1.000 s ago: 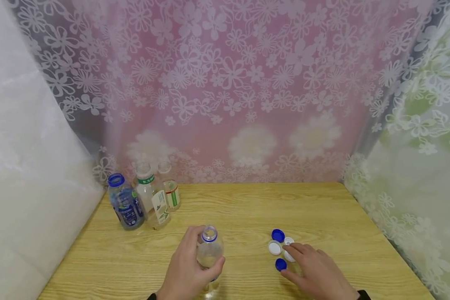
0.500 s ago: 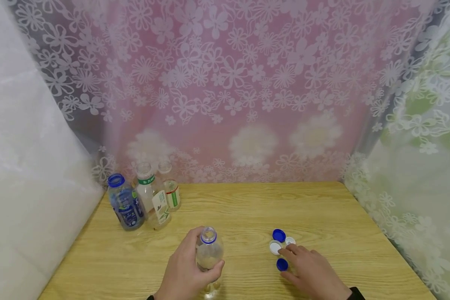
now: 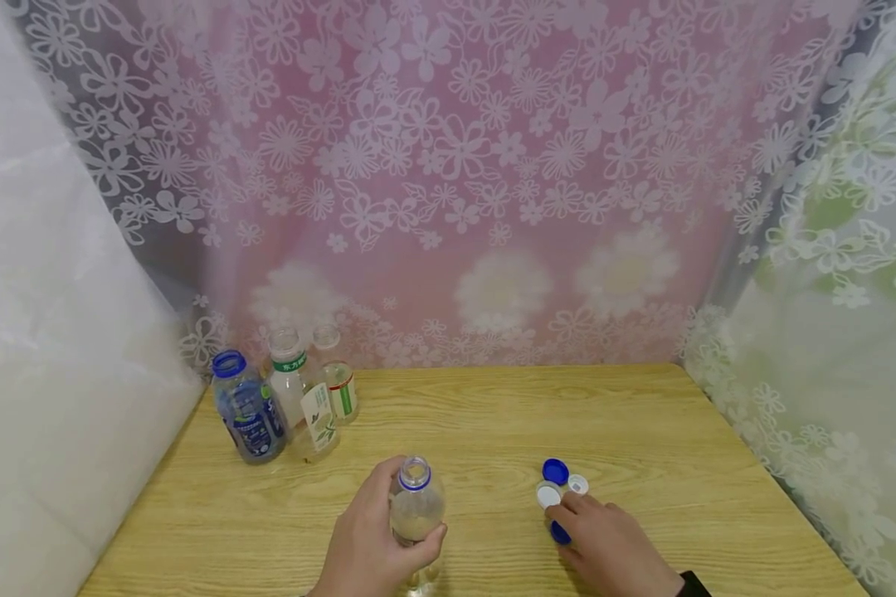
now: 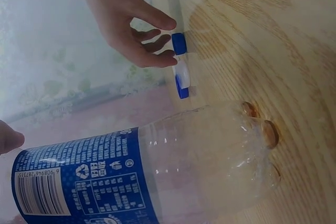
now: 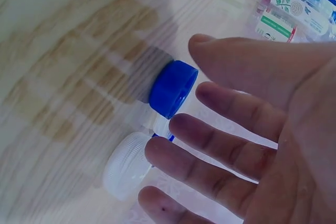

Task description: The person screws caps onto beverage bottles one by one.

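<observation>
My left hand (image 3: 377, 531) grips a clear plastic bottle (image 3: 418, 514) with an uncapped mouth and a blue neck ring. It stands upright on the table; its blue label (image 4: 84, 177) shows in the left wrist view. To the right, my right hand (image 3: 608, 535) reaches over a small blue bottle cap (image 3: 560, 533), partly hidden by it in the head view. In the right wrist view the thumb and fingers are apart around that blue cap (image 5: 173, 88), and a white cap (image 5: 126, 166) lies near the lower fingertips.
Beyond the right hand lie a larger blue cap (image 3: 556, 471), a white cap (image 3: 548, 496) and a small white cap (image 3: 578, 483). Three uncapped bottles stand at the back left: a blue-labelled one (image 3: 250, 419), a green-collared one (image 3: 302, 406) and a smaller one (image 3: 339, 385).
My right hand has shifted slightly left over the small blue cap, covering more of it. A white cap seen earlier beside the fingers is now hidden in the head view. The left hand keeps its grip.
</observation>
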Tool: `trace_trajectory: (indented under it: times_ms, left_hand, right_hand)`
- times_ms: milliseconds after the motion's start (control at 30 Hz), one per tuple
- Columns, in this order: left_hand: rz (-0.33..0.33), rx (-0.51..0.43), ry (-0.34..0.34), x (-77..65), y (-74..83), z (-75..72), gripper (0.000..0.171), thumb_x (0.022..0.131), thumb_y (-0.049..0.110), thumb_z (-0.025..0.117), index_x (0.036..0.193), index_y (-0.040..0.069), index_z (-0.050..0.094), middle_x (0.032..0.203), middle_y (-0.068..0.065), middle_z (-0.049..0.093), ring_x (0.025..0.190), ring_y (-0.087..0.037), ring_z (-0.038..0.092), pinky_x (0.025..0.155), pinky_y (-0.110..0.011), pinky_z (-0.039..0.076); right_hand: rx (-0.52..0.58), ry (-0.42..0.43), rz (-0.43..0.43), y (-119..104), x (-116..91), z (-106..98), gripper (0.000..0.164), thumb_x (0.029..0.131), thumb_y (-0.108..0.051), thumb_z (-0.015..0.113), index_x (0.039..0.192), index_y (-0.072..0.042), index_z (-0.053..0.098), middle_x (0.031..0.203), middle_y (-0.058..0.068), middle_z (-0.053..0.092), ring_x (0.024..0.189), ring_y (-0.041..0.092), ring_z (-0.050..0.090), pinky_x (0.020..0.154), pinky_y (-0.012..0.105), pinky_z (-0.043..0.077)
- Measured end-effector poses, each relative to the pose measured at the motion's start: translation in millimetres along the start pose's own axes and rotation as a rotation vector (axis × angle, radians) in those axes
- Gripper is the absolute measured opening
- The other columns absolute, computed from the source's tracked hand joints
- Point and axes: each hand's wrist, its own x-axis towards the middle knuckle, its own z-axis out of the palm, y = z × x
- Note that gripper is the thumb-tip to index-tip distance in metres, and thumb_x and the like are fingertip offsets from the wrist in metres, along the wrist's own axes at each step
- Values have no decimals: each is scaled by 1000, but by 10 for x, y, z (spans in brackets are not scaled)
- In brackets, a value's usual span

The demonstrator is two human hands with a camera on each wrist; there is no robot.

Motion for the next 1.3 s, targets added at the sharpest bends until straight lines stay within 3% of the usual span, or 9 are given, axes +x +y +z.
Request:
trace_trajectory:
  times_ms: [233, 700, 933, 1300]
  left_hand:
    - [-9, 24, 31, -10, 2, 24, 75, 73, 43, 87, 135, 21, 51, 111, 15, 61, 91, -2, 61, 70, -26, 54]
    - [-39, 13, 28, -11, 9, 27, 77, 72, 45, 87, 136, 21, 50, 113, 13, 62, 89, -3, 63, 69, -27, 53]
    - [-1, 34, 50, -18, 0, 40, 77, 73, 48, 87, 134, 18, 52, 111, 10, 64, 91, -5, 63, 69, -28, 53]
    - [5, 33, 55, -30, -1, 51, 78, 74, 51, 85, 135, 17, 52, 111, 9, 64, 90, -5, 62, 69, -27, 53]
  right_hand:
    - [0, -14, 8, -35, 14, 1, 32, 82, -31, 83, 109, -20, 69, 96, -5, 59, 81, 10, 58, 57, 29, 43]
    - [21, -86, 44, -22, 52, -6, 26, 81, -16, 83, 103, -19, 70, 92, -5, 54, 73, 8, 52, 56, 30, 38]
    - [21, -65, 42, -26, 49, -30, 24, 81, -16, 83, 100, -19, 70, 94, -5, 56, 71, 6, 51, 55, 28, 35]
    - [-22, -9, 38, -49, 35, -130, 29, 78, -22, 85, 102, -18, 70, 93, -5, 63, 75, 12, 61, 57, 31, 44]
